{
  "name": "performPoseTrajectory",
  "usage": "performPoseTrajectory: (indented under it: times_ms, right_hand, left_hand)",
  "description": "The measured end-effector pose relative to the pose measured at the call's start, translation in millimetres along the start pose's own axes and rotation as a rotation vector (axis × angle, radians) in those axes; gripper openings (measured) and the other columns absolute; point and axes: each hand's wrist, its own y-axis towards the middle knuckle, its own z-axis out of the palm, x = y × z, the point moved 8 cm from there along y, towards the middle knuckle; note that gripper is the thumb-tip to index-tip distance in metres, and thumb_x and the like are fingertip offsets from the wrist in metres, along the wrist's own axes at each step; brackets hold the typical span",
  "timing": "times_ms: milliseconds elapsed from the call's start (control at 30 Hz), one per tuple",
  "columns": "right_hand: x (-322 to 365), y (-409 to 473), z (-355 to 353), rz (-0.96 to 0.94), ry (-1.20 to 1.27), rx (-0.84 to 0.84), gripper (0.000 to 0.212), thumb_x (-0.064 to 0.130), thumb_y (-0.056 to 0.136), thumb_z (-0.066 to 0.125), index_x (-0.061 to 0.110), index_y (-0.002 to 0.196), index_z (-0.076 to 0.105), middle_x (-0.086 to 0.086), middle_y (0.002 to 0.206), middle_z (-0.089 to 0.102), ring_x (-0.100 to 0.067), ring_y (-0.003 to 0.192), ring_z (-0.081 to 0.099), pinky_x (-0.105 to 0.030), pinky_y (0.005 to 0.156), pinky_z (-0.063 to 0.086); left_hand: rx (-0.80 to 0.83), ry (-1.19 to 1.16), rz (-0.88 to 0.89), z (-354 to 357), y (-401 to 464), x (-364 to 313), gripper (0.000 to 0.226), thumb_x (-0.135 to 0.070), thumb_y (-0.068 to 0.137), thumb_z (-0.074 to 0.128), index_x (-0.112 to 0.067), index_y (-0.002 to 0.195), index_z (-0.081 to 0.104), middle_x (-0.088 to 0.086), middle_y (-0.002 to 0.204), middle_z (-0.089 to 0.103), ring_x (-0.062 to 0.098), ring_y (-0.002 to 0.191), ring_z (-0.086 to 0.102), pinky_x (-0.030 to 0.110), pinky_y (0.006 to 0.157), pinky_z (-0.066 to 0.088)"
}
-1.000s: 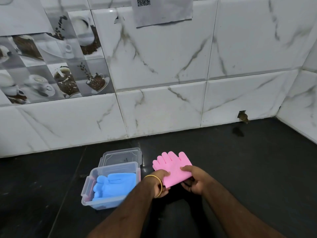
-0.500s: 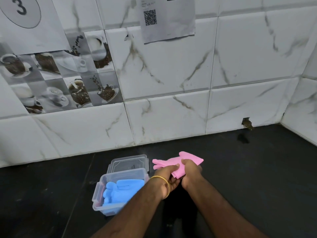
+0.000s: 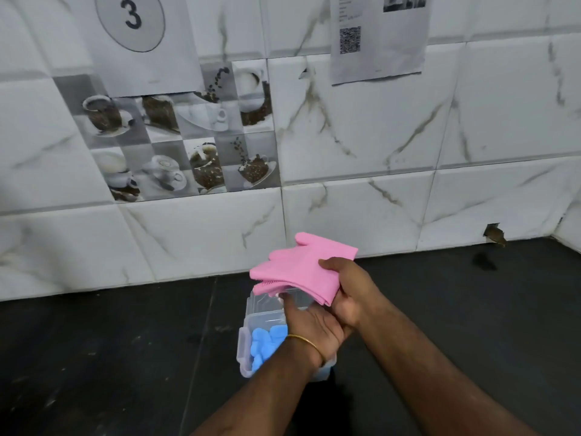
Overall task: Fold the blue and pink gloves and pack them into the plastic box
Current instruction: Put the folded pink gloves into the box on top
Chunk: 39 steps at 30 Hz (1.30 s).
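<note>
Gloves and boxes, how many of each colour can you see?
Pink glove, held in the right hand: 1
Blue glove, in the box: 1
Clear plastic box: 1
Clear lid, behind the box: 1
Total: 4

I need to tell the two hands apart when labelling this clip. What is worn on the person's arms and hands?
Both forearms are bare, with no sleeves in view and no gloves worn. The left hand has a thin gold bangle around its wrist. The right hand shows no bangle, watch or ring that can be made out.
</note>
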Motion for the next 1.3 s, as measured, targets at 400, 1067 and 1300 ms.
performPoseTrajectory:
  times_ms: [400,1067,1300]
  right_hand:
    - [-56,8,0,0.168,-0.389,-0.01,0.034,-0.006,0.085,0.054,-0.005,0.119,0.06,-0.025,0.113,0.069,-0.039,0.099,0.066,-0.048,0.086,0.056]
    - [-65,38,-46,-0.274,-1.557,-0.123,0.048,0.021,0.082,0.062,0.018,0.129,0.056,-0.004,0.13,0.056,-0.019,0.118,0.053,-0.032,0.108,0.039]
    - [-89,34,-15,-0.448,-1.901,0.17,0.05,0.021,0.085,0.05,0.027,0.134,0.055,0.003,0.145,0.047,-0.022,0.131,0.044,-0.033,0.11,0.035]
  left_hand:
    - [0.076,0.217,0.003,-53,-57,-127,0.076,-0.067,0.069,0.064,-0.006,0.114,0.069,0.024,0.114,0.067,0.041,0.104,0.065,0.06,0.089,0.049]
    - [-0.239,0.228,-0.014,-116,-41,-87,0.049,-0.031,0.075,0.048,-0.009,0.117,0.061,0.023,0.098,0.069,0.043,0.092,0.062,0.065,0.079,0.051]
    - [-0.289,0.233,-0.025,-117,-45,-82,0.057,-0.026,0.076,0.044,-0.006,0.128,0.056,0.028,0.114,0.063,0.046,0.101,0.059,0.066,0.085,0.048]
